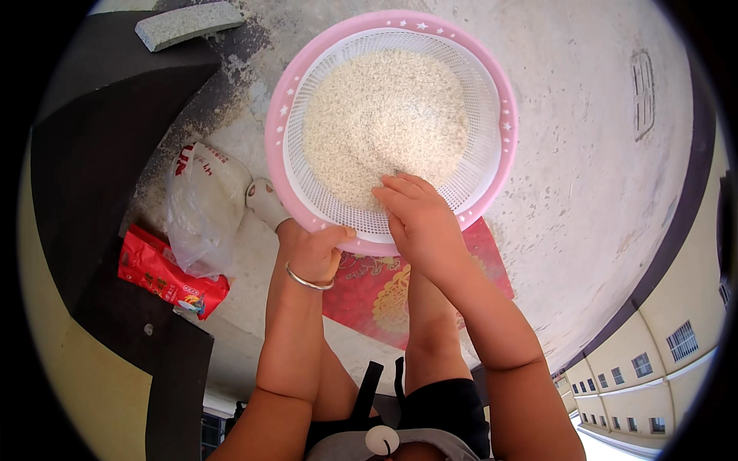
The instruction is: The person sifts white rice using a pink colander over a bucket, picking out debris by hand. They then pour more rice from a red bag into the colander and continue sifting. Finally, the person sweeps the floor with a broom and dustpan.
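Observation:
A white mesh sieve (480, 177) sits inside a pink basin (274, 115) whose rim is dotted with white stars. Pale grains that look like rice (384, 107) fill the sieve's middle. My left hand (319, 253), with a silver bangle at the wrist, is closed on the near left part of the basin's rim, thumb over the top. Over the near edge of the grains reaches my right hand (419, 219). Its fingers are stretched out and slightly bent, with the tips touching the grains; nothing shows gripped in them. The palm is hidden.
Below the basin lies a red mat (369, 288) with gold patterns. To the left are a translucent plastic bag (204, 207) and a red packet (173, 273) beside a dark step (100, 138). A curved stone piece (188, 24) lies at the far left. Concrete ground (576, 192) extends rightward.

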Motion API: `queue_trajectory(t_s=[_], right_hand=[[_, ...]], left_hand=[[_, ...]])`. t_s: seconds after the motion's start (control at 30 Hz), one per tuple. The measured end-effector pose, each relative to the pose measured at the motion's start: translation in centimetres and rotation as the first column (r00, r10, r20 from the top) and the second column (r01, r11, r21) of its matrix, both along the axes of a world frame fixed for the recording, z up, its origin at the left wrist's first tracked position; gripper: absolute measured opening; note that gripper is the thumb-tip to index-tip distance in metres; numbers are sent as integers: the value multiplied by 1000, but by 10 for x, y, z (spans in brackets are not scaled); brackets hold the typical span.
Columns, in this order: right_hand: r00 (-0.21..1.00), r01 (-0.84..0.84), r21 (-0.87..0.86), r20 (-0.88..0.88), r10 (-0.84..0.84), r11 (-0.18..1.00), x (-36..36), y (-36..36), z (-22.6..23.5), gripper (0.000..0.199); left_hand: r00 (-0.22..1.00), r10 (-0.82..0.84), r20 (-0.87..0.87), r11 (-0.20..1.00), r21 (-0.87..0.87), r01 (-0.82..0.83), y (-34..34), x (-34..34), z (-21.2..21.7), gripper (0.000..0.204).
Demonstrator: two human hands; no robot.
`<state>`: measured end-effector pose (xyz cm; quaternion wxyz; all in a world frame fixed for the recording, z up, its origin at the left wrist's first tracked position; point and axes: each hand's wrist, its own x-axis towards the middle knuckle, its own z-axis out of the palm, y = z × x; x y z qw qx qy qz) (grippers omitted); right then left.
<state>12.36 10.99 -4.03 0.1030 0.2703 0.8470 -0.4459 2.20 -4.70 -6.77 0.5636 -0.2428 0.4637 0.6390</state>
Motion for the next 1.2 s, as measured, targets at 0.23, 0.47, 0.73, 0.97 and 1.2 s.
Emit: queue_trajectory(t_s=[0.23, 0.47, 0.73, 0.97, 1.2], right_hand=[[936, 341, 119, 52, -349, 933, -7, 26, 9, 45], [885, 455, 37, 89, -456, 890, -14, 12, -32, 54], [999, -6, -213, 34, 14, 977, -33, -20, 22, 37], [999, -4, -156, 49, 12, 988, -21, -16, -10, 34], [893, 432, -276, 0, -449, 859, -36, 57, -31, 42]], left_hand=[[997, 65, -40, 998, -18, -66, 1, 2, 0, 61], [999, 1, -42, 1000, -2, -1, 4, 4, -4, 62], [999, -44, 26, 997, 59, 43, -9, 2, -11, 63], [991, -78, -108, 997, 15, 80, -11, 3, -16, 58], [992, 110, 60, 993, 26, -111, 5, 1, 5, 60]])
